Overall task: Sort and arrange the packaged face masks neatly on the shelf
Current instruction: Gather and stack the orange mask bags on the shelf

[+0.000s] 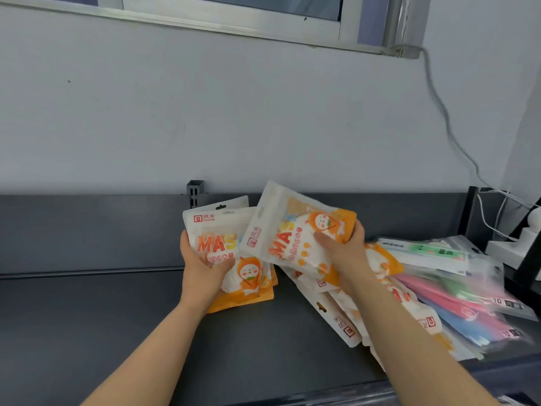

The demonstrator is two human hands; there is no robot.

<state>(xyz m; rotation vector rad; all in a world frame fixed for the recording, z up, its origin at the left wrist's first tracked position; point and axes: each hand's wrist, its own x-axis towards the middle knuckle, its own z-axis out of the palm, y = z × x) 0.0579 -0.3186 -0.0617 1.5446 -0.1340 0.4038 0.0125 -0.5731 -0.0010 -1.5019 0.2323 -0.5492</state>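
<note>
My left hand (202, 266) grips a small stack of white-and-orange mask packs (231, 259), held upright above the dark shelf (87, 317). My right hand (342, 247) holds one more white-and-orange mask pack (292, 232), tilted, its left edge overlapping the stack. To the right a loose pile of the same orange packs (345, 312) lies on the shelf. Beyond it lie clear packs of pink, blue and green masks (468, 303), overlapping in disorder.
The shelf has a dark back panel (87, 230) with a slotted upright post (194, 193). A white device with cables (527, 238) stands at the far right beside a black frame post (470, 212). A pale wall and a window frame rise behind.
</note>
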